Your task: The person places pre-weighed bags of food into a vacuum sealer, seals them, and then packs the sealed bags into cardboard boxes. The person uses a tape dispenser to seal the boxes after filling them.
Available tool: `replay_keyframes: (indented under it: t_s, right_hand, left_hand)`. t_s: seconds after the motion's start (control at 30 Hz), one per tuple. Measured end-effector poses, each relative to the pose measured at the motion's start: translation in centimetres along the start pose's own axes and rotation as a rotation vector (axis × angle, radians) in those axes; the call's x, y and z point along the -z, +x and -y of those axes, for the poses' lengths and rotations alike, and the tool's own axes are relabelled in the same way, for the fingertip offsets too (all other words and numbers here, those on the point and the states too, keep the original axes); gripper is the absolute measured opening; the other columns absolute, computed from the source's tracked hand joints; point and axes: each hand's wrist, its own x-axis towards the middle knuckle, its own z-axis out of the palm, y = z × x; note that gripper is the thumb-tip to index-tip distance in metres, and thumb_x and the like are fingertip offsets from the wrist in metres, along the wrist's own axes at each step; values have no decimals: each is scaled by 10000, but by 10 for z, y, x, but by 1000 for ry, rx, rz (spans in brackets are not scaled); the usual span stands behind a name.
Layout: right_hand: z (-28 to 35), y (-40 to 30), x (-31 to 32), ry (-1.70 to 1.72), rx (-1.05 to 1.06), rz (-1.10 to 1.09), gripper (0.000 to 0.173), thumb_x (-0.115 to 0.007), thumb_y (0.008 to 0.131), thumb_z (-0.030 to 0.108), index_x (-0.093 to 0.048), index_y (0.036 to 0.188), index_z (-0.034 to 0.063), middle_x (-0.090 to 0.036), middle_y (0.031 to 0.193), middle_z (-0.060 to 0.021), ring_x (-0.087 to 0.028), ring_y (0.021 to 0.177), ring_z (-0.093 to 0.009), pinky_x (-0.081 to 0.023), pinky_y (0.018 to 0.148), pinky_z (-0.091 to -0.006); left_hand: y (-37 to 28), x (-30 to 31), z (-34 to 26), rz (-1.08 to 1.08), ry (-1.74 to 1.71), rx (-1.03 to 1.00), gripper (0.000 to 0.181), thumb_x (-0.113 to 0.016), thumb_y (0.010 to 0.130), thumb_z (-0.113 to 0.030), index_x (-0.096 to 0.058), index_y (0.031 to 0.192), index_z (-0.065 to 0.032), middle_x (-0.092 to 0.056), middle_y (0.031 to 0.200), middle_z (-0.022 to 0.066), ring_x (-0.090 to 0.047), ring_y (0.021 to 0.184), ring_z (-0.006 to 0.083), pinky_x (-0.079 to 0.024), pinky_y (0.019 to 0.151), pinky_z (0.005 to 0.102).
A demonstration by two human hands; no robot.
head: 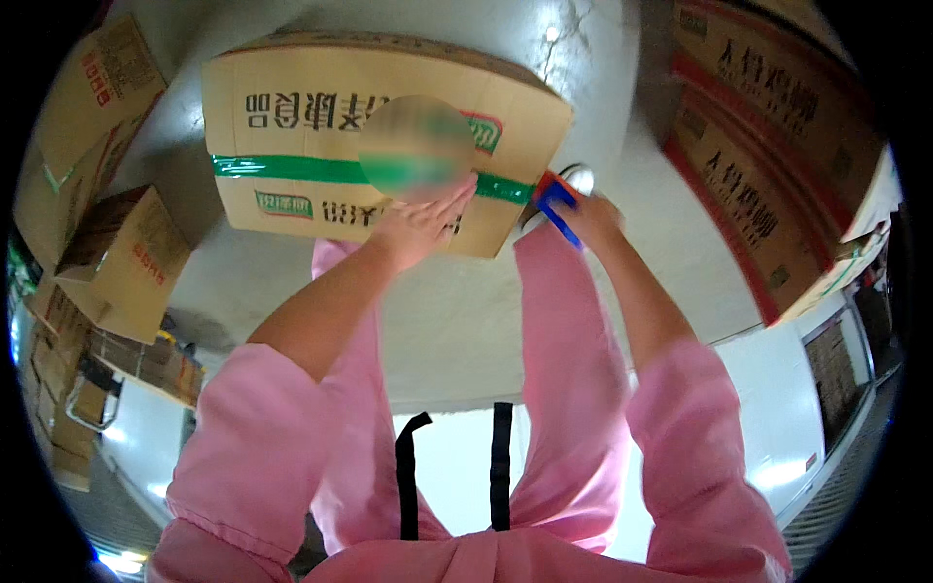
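Note:
A cardboard carton (pixel 306 208) bearing printed writing lies on the floor before me. A strip of green packing tape (pixel 291 169) runs along its upper face. My left hand (pixel 426 227) rests flat on that face with fingers stretched out, pressing near the tape and holding nothing. My right hand (pixel 594 221) grips a blue and red tape dispenser (pixel 558 202) at the carton's right end, where the tape reaches the edge. A round blurred patch hides part of the carton's top and some of the tape.
Large cartons with red edges (pixel 751 197) are stacked to my right. Opened cartons (pixel 142 262) stand at the left, beside a metal handle (pixel 91 419). My shoe (pixel 579 177) is close to the carton's right end. Two black straps (pixel 501 466) hang between my legs.

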Motion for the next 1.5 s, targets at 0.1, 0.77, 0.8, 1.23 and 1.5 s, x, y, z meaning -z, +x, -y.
replay_keyframes:
  t_s: [0.1, 0.77, 0.8, 1.23, 1.5]
  right_hand:
    - [22, 68, -42, 396, -41, 26, 551, -618, 822, 517, -685, 914, -22, -692, 828, -221, -698, 755, -329, -545, 677, -401]
    - [123, -175, 29, 1373, 33, -347, 301, -606, 920, 221, -597, 1088, -27, -663, 1008, -74, -604, 877, -145, -478, 742, -290]
    - [119, -168, 24, 1455, -13, -334, 326, -611, 916, 226, -582, 1125, -22, -658, 1029, -76, -601, 892, -146, -475, 755, -292]
    - [157, -80, -85, 2225, 121, 312, 539, -507, 973, 385, -433, 1365, 22, -553, 1304, -113, -558, 1156, -267, -487, 938, -417]
    - [35, -263, -122, 2505, -377, 275, 532, -502, 977, 376, -413, 1375, 35, -521, 1331, -112, -537, 1179, -267, -482, 957, -418]
  left_hand:
    - [2, 30, 16, -68, -613, 92, 781, -653, 820, -321, -308, 1488, -112, -308, 1541, 64, -270, 1425, 233, -117, 1176, 460]
    - [-130, -57, 343, -499, -798, 1632, 707, -401, 944, -613, -601, 1216, 8, -647, 1154, 168, -611, 1024, 270, -448, 890, 381]
    - [-144, -73, 365, -515, -821, 1564, 651, -396, 958, -581, -623, 1182, -13, -665, 1111, 142, -625, 968, 246, -461, 861, 370]
    - [-199, -42, 389, -561, -1172, 1291, 602, -389, 982, -496, -533, 1330, -26, -596, 1271, 109, -576, 1137, 239, -432, 965, 376]
    - [64, 92, 224, -32, -1042, 1098, 749, -506, 865, -605, -588, 1250, 32, -592, 1272, 204, -562, 1158, 321, -398, 990, 418]
